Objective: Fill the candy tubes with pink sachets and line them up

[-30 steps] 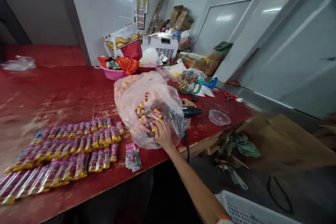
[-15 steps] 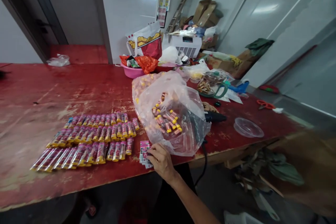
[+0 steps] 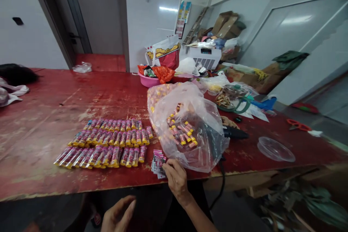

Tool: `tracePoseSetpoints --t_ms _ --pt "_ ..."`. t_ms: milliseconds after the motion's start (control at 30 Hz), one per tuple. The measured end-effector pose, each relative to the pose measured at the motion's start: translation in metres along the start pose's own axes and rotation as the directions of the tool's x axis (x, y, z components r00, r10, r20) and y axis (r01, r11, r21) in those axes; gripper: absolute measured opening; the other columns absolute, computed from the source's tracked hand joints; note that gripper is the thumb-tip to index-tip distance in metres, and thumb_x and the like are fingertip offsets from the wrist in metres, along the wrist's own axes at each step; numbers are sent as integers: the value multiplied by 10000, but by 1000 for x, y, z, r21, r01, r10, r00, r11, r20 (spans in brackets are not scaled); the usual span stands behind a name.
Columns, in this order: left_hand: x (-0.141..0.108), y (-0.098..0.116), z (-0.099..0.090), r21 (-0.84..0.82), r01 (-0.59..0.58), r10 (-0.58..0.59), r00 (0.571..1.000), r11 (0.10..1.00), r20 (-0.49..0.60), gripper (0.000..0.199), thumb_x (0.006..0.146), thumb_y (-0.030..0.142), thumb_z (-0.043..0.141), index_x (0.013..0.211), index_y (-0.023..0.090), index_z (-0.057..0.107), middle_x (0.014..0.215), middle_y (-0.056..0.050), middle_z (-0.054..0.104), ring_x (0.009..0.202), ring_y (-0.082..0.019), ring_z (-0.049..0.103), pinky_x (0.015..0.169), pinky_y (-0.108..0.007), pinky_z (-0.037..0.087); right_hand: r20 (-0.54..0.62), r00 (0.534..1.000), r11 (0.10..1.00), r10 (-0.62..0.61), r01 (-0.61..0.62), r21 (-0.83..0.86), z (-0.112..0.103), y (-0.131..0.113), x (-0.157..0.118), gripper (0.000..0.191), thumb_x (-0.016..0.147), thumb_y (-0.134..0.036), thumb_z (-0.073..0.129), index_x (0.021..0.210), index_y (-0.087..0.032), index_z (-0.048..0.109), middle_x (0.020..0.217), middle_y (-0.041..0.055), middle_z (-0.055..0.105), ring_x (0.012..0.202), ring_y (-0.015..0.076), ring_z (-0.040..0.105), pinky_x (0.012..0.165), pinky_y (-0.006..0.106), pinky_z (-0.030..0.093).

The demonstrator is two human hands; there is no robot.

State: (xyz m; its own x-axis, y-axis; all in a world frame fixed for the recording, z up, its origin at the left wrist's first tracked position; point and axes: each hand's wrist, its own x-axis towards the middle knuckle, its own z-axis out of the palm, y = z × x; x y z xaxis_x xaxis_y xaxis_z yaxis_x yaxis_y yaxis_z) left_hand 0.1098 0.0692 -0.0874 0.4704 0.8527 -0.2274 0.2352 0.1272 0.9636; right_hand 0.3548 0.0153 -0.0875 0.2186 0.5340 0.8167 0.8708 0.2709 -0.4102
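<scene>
Three rows of small tubes (image 3: 108, 134) with pink and yellow ends lie on the red table (image 3: 89, 185). Right of them is a small pile of printed packets (image 3: 158, 162). The fingers of my right hand (image 3: 175, 179) are pinched together at the pile's right edge; what they hold, if anything, is too small to make out. Low in the view, in front of the table edge, my left hand (image 3: 119, 214) has thumb and fingers apart with nothing between them. A clear plastic bag (image 3: 190, 116) with more tubes inside lies beyond my right hand.
Behind the bag stand a pink basin (image 3: 148, 81) and a patterned bag (image 3: 164, 56). To the right are a glass pot (image 3: 232, 98), a black tool (image 3: 235, 132) with a cord, a clear lid (image 3: 276, 148) and red scissors (image 3: 299, 125). Dark hair and cloth show at far left.
My left hand has come into view at the bottom. My right hand stays by the packets, which are a little more spread. The whole view has shifted left.
</scene>
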Motion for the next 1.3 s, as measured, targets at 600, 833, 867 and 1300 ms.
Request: tracePoseSetpoints --t_ms 600,833,867,1300 --pt "14 49 36 -537 227 -319 944 812 -83 520 328 474 965 695 162 768 674 -28 739 659 -137 621 644 -186 467 128 984 884 123 -50 -465 -87 81 40 337 857 15 349 866 -142 646 941 110 586 878 213 536 776 311 444" --pt "7 56 37 -586 200 -300 951 785 -78 469 348 454 968 620 154 732 552 8 670 552 -86 562 547 -157 437 350 901 756 255 40 -654 -97 119 43 373 784 24 430 1000 -172 661 980 77 592 870 205 508 747 287 394" --pt "7 57 36 -607 198 -308 948 769 -80 468 350 442 971 632 153 733 548 11 669 543 -81 563 539 -149 439 358 895 742 268 46 -669 -98 120 43 327 801 3 441 981 -167 656 963 80 588 877 209 508 747 288 391" --pt "3 71 20 -841 83 -345 930 535 -127 445 372 344 986 603 142 665 552 33 656 502 -67 589 523 -137 496 373 912 720 171 142 -679 -103 134 18 244 879 -169 436 1023 -157 633 977 109 640 860 247 553 681 341 405"
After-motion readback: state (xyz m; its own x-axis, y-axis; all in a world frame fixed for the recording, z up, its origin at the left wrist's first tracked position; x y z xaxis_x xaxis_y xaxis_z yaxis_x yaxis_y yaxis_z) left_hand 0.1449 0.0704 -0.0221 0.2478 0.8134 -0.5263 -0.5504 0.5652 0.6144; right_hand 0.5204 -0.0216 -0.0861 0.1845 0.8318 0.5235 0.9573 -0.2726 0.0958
